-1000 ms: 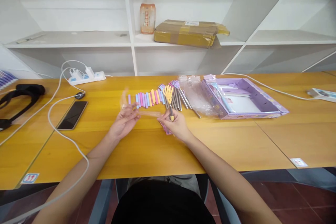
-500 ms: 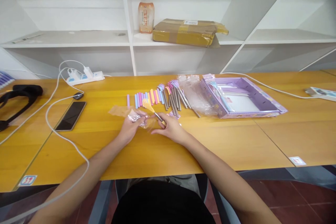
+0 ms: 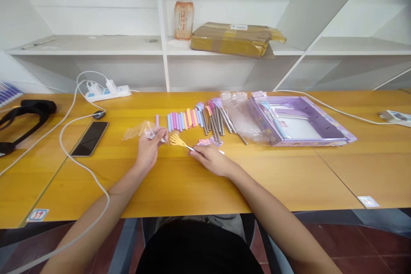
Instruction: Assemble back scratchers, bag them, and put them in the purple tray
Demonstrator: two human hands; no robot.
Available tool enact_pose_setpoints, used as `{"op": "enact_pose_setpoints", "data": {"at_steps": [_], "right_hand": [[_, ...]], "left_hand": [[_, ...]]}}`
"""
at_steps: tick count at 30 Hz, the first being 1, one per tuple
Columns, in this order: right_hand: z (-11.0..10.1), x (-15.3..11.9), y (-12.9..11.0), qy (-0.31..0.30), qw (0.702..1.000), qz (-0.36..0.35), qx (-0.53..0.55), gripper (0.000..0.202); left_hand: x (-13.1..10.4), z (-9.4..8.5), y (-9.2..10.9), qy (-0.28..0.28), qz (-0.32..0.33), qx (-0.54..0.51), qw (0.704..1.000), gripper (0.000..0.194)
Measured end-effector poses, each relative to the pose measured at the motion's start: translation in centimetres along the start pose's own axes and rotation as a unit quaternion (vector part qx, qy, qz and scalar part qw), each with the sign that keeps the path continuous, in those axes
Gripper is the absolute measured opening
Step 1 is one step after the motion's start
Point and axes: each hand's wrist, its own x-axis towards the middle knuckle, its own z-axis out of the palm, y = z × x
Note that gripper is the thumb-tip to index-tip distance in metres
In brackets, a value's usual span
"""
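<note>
My right hand is closed around the metal shaft of a back scratcher, whose yellow hand-shaped head points left. My left hand pinches a crumpled clear plastic bag. Behind my hands lies a row of pastel handle sleeves in pink, blue, purple and yellow. One purple sleeve lies apart at the left end. Right of the row is a pile of back scratchers with bare metal shafts. A small pink card rests partly behind my right hand.
More clear bags lie beside a purple box holding a bagged blue item. To the left are a phone, a power strip with white cables and a black strap-like device. A bottle and a taped parcel occupy the shelf.
The yellow back scratcher is out of the plastic bag and apart from it. My left hand has moved left with the bag; my right hand has shifted slightly right. The view has shifted a little.
</note>
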Motion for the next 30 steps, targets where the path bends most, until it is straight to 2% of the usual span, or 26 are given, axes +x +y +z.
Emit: {"op": "enact_pose_setpoints", "data": {"at_steps": [7,16,22,24,26,28,30], "right_hand": [[-0.1,-0.1,-0.2,0.004,1.0,-0.014,0.014,0.041],[0.2,-0.1,-0.2,0.005,1.0,-0.014,0.026,0.047],[0.4,0.0,-0.3,0.001,0.999,-0.02,0.026,0.04],[0.4,-0.1,-0.3,0.002,0.999,-0.012,0.036,0.033],[0.2,-0.2,-0.2,0.016,0.999,0.012,0.044,0.026],[-0.1,-0.4,0.0,0.038,0.996,0.039,0.066,0.026],[-0.4,-0.6,0.1,0.051,0.987,0.057,0.139,0.03]], "left_hand": [[-0.1,-0.2,-0.8,-0.016,-0.07,-0.01,0.997,0.036],[-0.9,0.4,-1.0,-0.036,-0.11,-0.019,0.993,0.04],[-2.0,1.0,-1.4,-0.111,-0.137,0.016,0.984,0.037],[-1.9,1.0,-1.5,-0.095,-0.128,0.007,0.987,0.036],[-1.3,0.7,-1.4,-0.054,-0.102,-0.016,0.993,0.037],[-0.2,0.0,-0.7,-0.003,-0.068,-0.048,0.997,0.037],[1.0,-0.8,0.2,0.041,-0.039,-0.081,0.995,0.035]]}}
